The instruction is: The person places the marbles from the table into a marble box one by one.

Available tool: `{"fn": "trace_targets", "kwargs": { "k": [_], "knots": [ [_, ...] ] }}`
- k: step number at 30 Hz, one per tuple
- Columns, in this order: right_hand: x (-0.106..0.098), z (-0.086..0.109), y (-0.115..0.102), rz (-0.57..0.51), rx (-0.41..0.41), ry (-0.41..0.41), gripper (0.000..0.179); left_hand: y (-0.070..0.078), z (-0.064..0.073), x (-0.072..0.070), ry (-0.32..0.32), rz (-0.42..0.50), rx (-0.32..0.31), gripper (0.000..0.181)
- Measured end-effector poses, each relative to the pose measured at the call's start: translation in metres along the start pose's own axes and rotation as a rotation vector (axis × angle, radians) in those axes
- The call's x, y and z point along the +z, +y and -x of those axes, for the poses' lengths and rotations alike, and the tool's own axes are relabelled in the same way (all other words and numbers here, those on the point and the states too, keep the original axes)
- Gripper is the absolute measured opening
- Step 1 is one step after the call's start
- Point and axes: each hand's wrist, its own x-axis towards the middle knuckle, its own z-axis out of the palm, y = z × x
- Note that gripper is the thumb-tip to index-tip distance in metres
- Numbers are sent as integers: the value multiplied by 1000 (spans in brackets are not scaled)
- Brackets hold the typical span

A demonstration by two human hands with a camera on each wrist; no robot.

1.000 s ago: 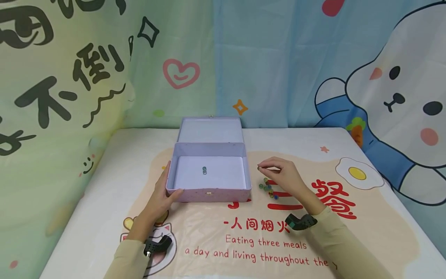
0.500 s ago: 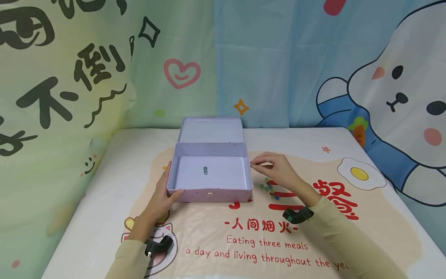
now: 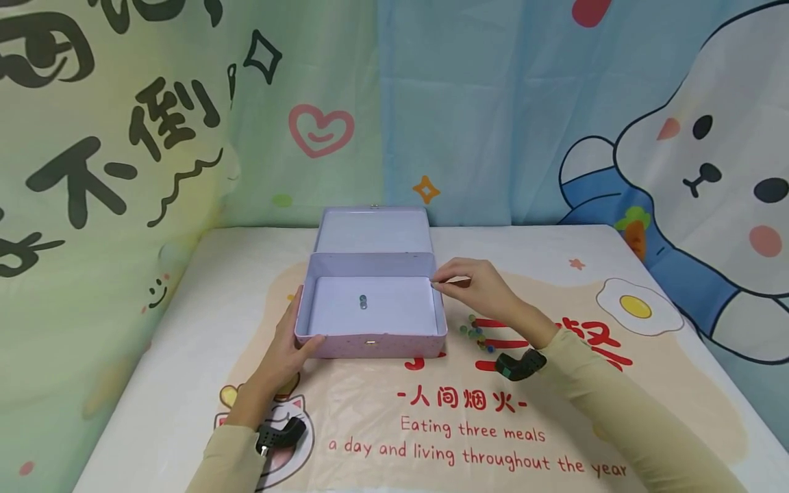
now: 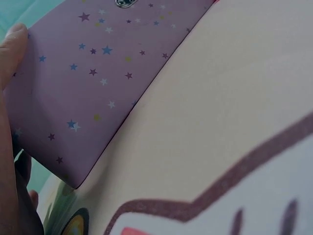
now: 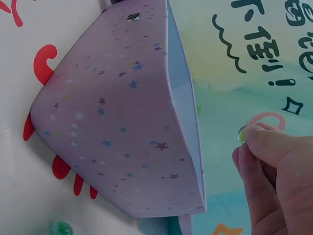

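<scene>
A lilac tin box (image 3: 370, 346), patterned with small stars, stands with its hinged lid (image 3: 372, 229) tipped back. Two glass marbles (image 3: 363, 302) lie near the middle of its floor. My left hand (image 3: 285, 342) grips the box's front left corner, thumb on the front wall and fingers along the left side. At the box's right rim, my right hand (image 3: 474, 287) pinches a clear marble with yellow-green in it (image 5: 241, 133) between thumb and fingertips; the right wrist view shows it above the rim. Several loose marbles (image 3: 473, 333) lie on the table right of the box.
A printed cloth (image 3: 462, 438) with red lettering and cartoon pictures covers the table. Behind the table hangs a fabric backdrop (image 3: 468, 103). Each wrist wears a black band (image 3: 520, 365).
My right hand has moved left and slightly away from me, from above the loose marbles to the box's right rim, carrying its marble. The left hand has stayed on the box.
</scene>
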Motion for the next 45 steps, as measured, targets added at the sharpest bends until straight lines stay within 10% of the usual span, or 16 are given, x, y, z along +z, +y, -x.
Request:
{"fn": "trace_targets", "kwargs": {
  "k": [7, 36, 45],
  "knots": [
    [5, -15, 19, 11, -57, -26, 16, -25, -5, 4, 4, -10, -3, 96],
    [2, -76, 4, 129, -324, -180, 15, -23, -10, 4, 32, -19, 32, 95],
    [20, -90, -1, 141, -291, -222, 15, -26, -4, 4, 29, -41, 24, 99]
  ]
}}
